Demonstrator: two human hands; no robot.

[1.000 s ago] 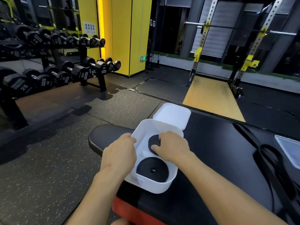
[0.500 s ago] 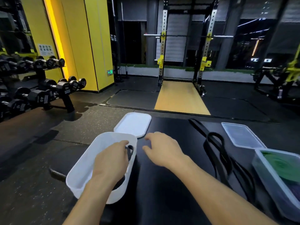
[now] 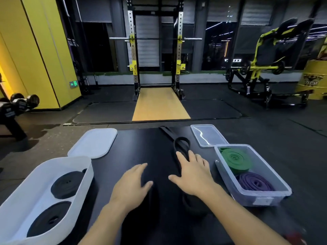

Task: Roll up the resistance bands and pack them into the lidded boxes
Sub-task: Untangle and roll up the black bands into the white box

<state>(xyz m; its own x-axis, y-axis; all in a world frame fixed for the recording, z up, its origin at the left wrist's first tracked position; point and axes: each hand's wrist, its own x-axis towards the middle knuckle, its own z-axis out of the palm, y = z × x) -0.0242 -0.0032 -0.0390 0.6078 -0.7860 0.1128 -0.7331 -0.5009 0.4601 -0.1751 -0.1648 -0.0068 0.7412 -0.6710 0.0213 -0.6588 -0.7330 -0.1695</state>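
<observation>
A loose black resistance band [image 3: 178, 144] lies stretched along the middle of the black bench [image 3: 138, 147]. My right hand [image 3: 192, 172] lies flat on its near part, fingers straight. To its left, my left hand [image 3: 131, 184] hovers open over the bench, holding nothing. A white box [image 3: 85, 167] at the left holds two rolled black bands [image 3: 66, 185], and its white lid [image 3: 93, 142] lies behind it. At the right, a clear box [image 3: 281, 191] holds a rolled green band [image 3: 235, 160] and a rolled purple band [image 3: 254, 183]. Its clear lid [image 3: 208, 135] lies behind it.
A squat rack [image 3: 155, 50] with a yellow platform stands straight ahead. Dumbbells [image 3: 19, 103] on a rack are at the far left beside a yellow pillar. A yellow-framed machine [image 3: 265, 64] and a yellow barrel [image 3: 315, 80] stand at the right.
My view has swung right from the white box. My left hand let go of the white box and my right hand moved right onto the loose black band.
</observation>
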